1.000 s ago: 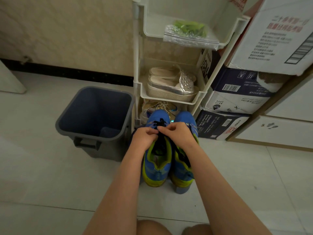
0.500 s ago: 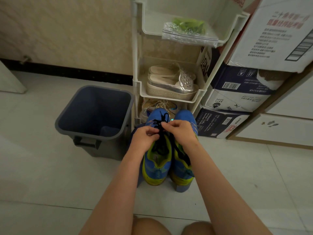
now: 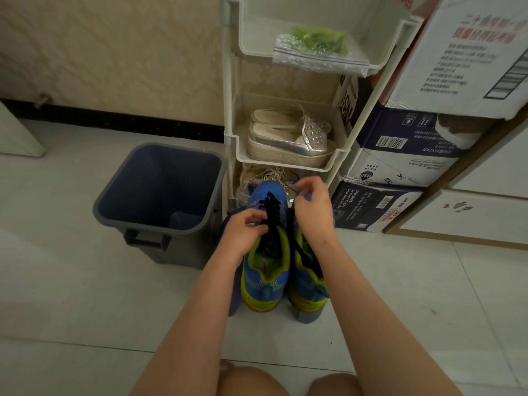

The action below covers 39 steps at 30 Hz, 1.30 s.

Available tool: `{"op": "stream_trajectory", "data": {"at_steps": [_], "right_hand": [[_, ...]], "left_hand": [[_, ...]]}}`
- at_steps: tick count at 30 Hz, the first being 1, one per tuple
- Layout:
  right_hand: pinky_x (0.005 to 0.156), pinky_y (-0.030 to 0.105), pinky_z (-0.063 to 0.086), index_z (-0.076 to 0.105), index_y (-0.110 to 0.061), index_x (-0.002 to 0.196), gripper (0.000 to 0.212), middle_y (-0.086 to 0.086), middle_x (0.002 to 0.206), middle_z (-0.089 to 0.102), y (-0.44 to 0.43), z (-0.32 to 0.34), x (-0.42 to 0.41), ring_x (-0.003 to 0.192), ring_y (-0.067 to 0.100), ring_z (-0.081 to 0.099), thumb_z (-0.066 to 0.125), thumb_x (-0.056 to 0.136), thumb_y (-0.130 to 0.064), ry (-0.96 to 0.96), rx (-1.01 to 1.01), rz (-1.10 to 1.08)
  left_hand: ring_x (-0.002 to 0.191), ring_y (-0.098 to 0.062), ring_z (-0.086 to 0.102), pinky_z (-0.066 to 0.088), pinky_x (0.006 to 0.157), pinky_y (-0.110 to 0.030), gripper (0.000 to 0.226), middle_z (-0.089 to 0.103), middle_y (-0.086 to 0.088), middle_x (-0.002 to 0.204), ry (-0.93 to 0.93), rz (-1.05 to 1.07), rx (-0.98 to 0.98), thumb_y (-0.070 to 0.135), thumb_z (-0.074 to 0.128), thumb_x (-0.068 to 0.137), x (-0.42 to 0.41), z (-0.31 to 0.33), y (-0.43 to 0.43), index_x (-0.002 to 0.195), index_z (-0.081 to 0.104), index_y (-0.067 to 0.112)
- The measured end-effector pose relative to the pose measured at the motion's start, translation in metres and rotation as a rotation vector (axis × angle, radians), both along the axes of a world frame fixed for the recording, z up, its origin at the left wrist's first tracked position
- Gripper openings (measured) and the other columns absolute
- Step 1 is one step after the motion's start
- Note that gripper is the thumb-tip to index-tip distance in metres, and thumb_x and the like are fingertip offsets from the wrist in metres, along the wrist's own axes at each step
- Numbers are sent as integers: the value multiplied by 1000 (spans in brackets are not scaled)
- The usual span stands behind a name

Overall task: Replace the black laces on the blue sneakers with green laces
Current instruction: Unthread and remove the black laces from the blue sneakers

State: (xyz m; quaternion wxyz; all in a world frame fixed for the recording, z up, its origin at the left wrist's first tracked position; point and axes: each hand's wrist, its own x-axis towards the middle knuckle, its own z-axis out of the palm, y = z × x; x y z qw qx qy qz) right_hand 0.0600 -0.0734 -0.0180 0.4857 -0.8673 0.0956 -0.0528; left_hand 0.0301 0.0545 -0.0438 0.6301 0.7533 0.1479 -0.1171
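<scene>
Both blue sneakers stand on the tiled floor (image 3: 85, 281), toes toward the white shoe rack (image 3: 230, 110).

My left hand (image 3: 244, 231) rests on the blue sneaker nearer the bin (image 3: 265, 270), fingers curled around its black lace (image 3: 271, 208) partway up the lacing. The lace runs out of my grip toward the toe and back into the shoe's opening.

My right hand (image 3: 314, 212) is lifted over the toe of the other blue sneaker (image 3: 308, 284), fingers bent, thumb and forefinger close together. I cannot tell whether they pinch a lace end. That shoe's own black lace (image 3: 307, 257) lies loose over its tongue, below my wrist.

The green laces (image 3: 317, 40) sit in a clear plastic bag (image 3: 308, 60) on the rack's top shelf, well apart from both hands. A grey bin (image 3: 120, 218) stands just left of the sneakers.
</scene>
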Motion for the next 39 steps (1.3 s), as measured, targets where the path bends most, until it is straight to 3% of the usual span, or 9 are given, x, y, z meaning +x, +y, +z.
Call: {"op": "stream_trajectory", "data": {"at_steps": [3,7,12,20,23,26,32,35,39], "right_hand": [[89,31,32,70,-23,91,12,-1,97,53,8,9,0,100,21,42,59,87,-24,-75,-238,249],[87,33,32,70,-20,93,25,0,96,58,11,0,-4,99,21,40,65,85,-43,-23,-496,350],[69,34,48,66,-11,85,18,4,80,65,4,-1,-4,81,22,61,65,88,-28,114,-85,75],[73,35,48,64,-9,76,22,13,83,69,-1,-6,-4,86,30,64,62,89,-27,165,-203,-2],[100,42,41,70,-15,98,34,12,108,68,-1,-10,-7,120,35,50,55,92,-45,251,-163,98],[114,43,9,64,-23,119,38,14,136,49,-1,-4,-11,140,36,14,41,98,-45,384,-244,214],[106,38,17,64,-29,106,19,0,115,45,-4,2,-11,124,30,29,60,87,-27,288,-366,401],[101,38,22,64,-27,105,23,4,119,49,-1,-3,-11,123,32,30,69,82,-27,288,-473,427],[102,38,19,63,-26,93,11,-3,105,55,-3,-7,-11,122,29,32,68,85,-31,224,-330,377]], "left_hand": [[102,-18,56,43,87,-25,28,61,-9,107,41,45,-56,-8,57,86,-1,2,-1,111,62,2],[102,-20,59,47,83,-24,30,65,-12,111,66,52,-66,-6,56,87,-1,2,-2,113,64,4],[88,-13,59,46,67,-18,16,65,-3,96,130,135,-140,16,60,91,1,8,-5,103,68,12],[90,-14,60,48,80,-22,19,68,-10,100,-67,298,-95,12,65,88,2,5,-11,103,69,2],[92,-12,58,46,77,-18,13,63,4,91,-195,349,-120,18,61,91,6,21,-13,101,65,11],[88,-8,61,51,83,-24,6,63,6,89,-345,443,-312,20,56,94,11,50,-11,96,61,18],[87,-12,67,57,83,-30,16,66,-6,94,-310,492,-705,12,47,98,13,63,-8,109,58,7],[87,-11,65,57,79,-26,19,64,-5,93,-232,497,-627,7,44,99,10,48,-6,114,56,3],[87,-8,61,50,77,-24,24,67,-4,101,-108,387,-170,11,43,99,11,26,3,113,63,8]]}}
